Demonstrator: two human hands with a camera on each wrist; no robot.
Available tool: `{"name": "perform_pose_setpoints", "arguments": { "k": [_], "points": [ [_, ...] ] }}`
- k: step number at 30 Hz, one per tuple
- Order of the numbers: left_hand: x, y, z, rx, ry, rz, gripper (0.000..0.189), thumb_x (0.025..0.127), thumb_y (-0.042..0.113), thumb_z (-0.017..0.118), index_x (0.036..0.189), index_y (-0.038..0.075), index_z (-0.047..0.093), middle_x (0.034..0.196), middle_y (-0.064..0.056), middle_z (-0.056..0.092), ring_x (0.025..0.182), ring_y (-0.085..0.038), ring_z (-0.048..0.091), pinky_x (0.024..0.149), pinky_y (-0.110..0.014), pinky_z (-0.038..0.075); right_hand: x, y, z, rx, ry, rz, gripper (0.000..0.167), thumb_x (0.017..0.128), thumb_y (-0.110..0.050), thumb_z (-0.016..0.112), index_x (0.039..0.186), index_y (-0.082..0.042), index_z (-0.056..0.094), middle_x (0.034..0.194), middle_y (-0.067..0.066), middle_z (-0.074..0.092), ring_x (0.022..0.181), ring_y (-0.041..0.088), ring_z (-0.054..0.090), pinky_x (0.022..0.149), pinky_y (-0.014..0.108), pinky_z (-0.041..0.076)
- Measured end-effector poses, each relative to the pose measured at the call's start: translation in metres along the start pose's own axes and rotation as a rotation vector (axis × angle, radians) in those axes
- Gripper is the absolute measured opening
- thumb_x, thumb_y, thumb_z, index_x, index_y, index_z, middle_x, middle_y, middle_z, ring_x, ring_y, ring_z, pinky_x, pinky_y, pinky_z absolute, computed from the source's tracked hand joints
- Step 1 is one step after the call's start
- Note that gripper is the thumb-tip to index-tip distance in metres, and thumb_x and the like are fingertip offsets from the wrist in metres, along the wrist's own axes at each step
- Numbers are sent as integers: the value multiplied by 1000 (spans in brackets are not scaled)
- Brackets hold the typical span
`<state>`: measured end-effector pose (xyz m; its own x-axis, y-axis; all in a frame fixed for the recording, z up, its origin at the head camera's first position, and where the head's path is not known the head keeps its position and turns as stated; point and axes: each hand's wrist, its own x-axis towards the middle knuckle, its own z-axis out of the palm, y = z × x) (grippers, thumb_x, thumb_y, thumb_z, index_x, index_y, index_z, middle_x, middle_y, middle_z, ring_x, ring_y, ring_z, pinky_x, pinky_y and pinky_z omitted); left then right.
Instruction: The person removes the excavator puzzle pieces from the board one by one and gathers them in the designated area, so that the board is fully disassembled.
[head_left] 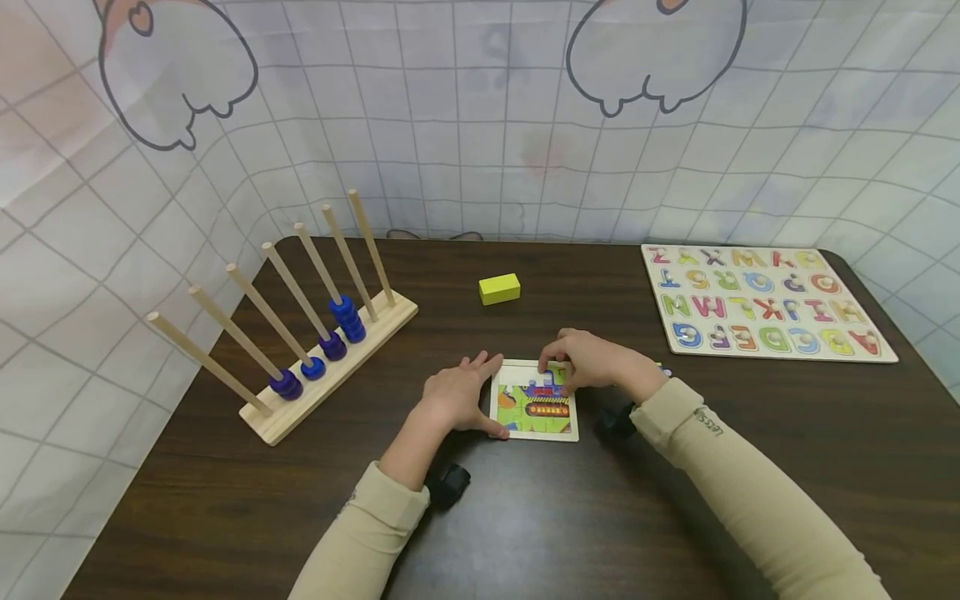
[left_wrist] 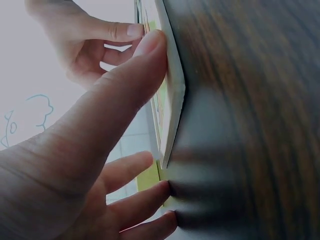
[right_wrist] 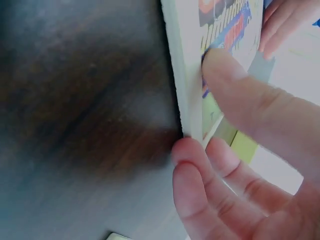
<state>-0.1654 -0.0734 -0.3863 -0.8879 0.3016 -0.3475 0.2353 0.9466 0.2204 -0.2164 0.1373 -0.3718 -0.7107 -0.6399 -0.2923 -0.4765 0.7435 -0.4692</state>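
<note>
A small square jigsaw board with a pale wooden rim lies on the table in front of me. Its picture shows an orange, blue and purple vehicle on green; a pale strip of the base is bare at the upper left. My left hand spreads along the left side, its thumb resting on the rim and its fingers stretched toward the upper corner. At the upper right, my right hand pinches a green-and-blue puzzle piece between thumb and index finger, within the board's outline. Its other fingers touch the board's edge.
A wooden peg rack with blue and purple beads stands at the left. Behind the jigsaw lies a yellow block. An alphabet board occupies the back right. A small coloured item shows partly behind my right wrist.
</note>
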Motion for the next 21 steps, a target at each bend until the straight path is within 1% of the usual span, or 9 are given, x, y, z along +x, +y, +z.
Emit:
{"name": "perform_pose_setpoints", "arguments": {
  "k": [3, 5, 8, 11, 14, 18, 21],
  "points": [
    [0, 0, 0, 3, -8, 1, 104, 60, 60, 75, 145, 26, 27, 150, 0, 20, 135, -24, 25, 91, -53, 39, 1, -1, -1, -12, -10, 18, 30, 71, -6, 77, 99, -12, 66, 96, 9, 48, 82, 21, 47, 70, 30, 45],
    [0, 1, 0, 6, -17, -5, 103, 60, 60, 75, 145, 27, 27, 151, 1, 19, 135, -23, 24, 92, -54, 38, 3, -2, -1, -17, -25, 31, 30, 71, -6, 78, 97, -13, 66, 95, 9, 48, 85, 23, 46, 72, 32, 45],
    [0, 2, -1, -1, -21, -10, 102, 60, 60, 75, 145, 27, 28, 151, 2, 19, 135, -23, 24, 92, -55, 37, 5, -4, 0, -22, -45, 55, 29, 71, -5, 78, 93, -14, 63, 96, 9, 45, 87, 24, 45, 72, 32, 44],
    [-1, 2, -1, -13, -22, -11, 102, 60, 59, 76, 145, 26, 28, 151, 2, 19, 135, -23, 23, 93, -54, 37, 7, -6, 0, -31, -47, 60, 29, 69, -4, 79, 89, -14, 60, 97, 10, 42, 89, 25, 45, 72, 32, 45],
    [-2, 2, -2, -19, -22, -13, 102, 60, 58, 76, 145, 26, 28, 151, 1, 18, 135, -23, 23, 93, -52, 37, 6, -6, 0, -45, -21, 26, 30, 68, -5, 80, 88, -13, 59, 95, 9, 44, 86, 24, 46, 70, 32, 44],
    [-2, 2, -2, -19, -23, -17, 102, 60, 58, 76, 144, 25, 29, 151, 1, 19, 135, -23, 23, 94, -51, 37, 5, -2, 0, -23, 29, -24, 31, 67, -7, 81, 90, -11, 62, 84, 8, 50, 77, 21, 45, 65, 29, 40],
    [-2, 2, -2, -19, -26, -13, 102, 61, 58, 76, 145, 25, 28, 151, 1, 19, 135, -23, 23, 95, -52, 36, 4, 1, 1, 5, 51, -44, 31, 66, -8, 82, 91, -10, 62, 81, 7, 50, 74, 20, 45, 62, 27, 38]
  ]
}}
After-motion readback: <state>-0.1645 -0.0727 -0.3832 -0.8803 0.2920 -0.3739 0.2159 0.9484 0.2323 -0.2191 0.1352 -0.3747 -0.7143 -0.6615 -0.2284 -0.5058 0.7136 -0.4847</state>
